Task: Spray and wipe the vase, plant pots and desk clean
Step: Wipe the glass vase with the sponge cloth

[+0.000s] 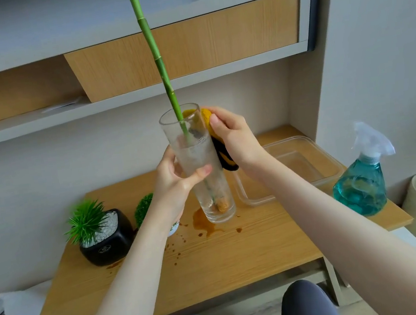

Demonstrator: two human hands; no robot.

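The tall clear glass vase (197,164), wet and misted, is gripped by the left hand (175,180); a yellow-black cloth (218,150) is pressed on by the right hand (233,137).

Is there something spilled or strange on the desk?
Yes. A brown puddle lies on the desk at the vase base, with brown drops scattered toward the black pot.

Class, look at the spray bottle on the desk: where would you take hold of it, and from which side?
Grip the spray bottle by its narrow neck under the trigger head, coming from the left: the nozzle points left, so the trigger faces that side, and the round blue body looks too wide.
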